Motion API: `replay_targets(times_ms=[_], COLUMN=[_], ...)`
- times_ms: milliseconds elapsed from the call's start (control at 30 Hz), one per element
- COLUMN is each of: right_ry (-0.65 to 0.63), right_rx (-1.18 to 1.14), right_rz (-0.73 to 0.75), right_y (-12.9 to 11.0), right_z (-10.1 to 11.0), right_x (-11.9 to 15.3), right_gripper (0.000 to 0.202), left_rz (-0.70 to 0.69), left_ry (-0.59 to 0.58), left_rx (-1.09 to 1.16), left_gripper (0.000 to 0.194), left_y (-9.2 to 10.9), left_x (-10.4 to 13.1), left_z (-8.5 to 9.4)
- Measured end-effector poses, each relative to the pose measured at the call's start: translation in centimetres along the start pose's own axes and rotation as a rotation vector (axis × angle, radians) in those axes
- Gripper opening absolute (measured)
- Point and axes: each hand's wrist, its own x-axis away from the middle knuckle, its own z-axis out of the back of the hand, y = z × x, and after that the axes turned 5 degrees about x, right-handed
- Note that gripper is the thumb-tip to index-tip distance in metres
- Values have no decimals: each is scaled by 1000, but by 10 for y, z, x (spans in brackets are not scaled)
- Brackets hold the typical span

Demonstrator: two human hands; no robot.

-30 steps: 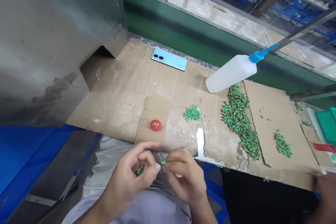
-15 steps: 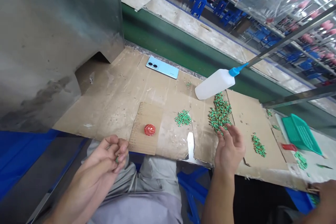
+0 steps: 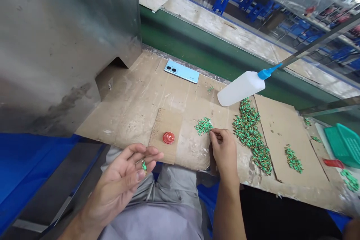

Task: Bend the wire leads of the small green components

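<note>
- A small green piece [image 3: 144, 166] sits pinched between the thumb and a fingertip of the left hand [image 3: 123, 180], which is held palm-up over the lap with its other fingers loosely spread.
- The right hand [image 3: 223, 150] rests on the cardboard sheet [image 3: 135, 97], fingers curled and fingertips drawn together at the near edge of a small pile of green pieces [image 3: 203, 125]; whether it grips a piece there cannot be told.
- Just to the right of the right hand runs a long heap of green pieces [image 3: 251, 135], stretching away from the person.
- Farther right, well apart from that hand, lies another small pile [image 3: 292, 159].
- Between the two hands, on the cardboard, lies a red round cap [image 3: 168, 137].
- Beyond the right hand, a white squeeze bottle [image 3: 242, 88] with a blue nozzle lies on its side, touching the far end of the long heap.
- Beyond the left hand, well away, a light blue phone [image 3: 181, 71] lies face down.
- At the far right stands a green plastic basket [image 3: 344, 144], with a red item [image 3: 333, 163] beside it.
- A grey metal housing [image 3: 62, 37] rises to the left of the left hand.
</note>
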Motion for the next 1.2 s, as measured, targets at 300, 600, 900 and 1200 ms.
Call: replay_targets(times_ms=[300,600,900,1200], right_ry=[25,-22,-398,-413], right_rx=[-93,-505,-1084,-964], right_rz=[-23,-145,-175,127], right_y=[-10,-42,-112,-107], right_z=[7,11,5,-5], right_x=[5,33,71,77], right_gripper=[25,27,4,26], left_rz=[84,100,30,-103], left_ry=[-186,-237,-159,-108], left_rx=[-68,-392,-637,-825], left_gripper=[26,23,29,29], left_y=[-4,-18,-20,-15], left_x=[-2,-6,-7,-5], left_z=[0,-10,-31,-30])
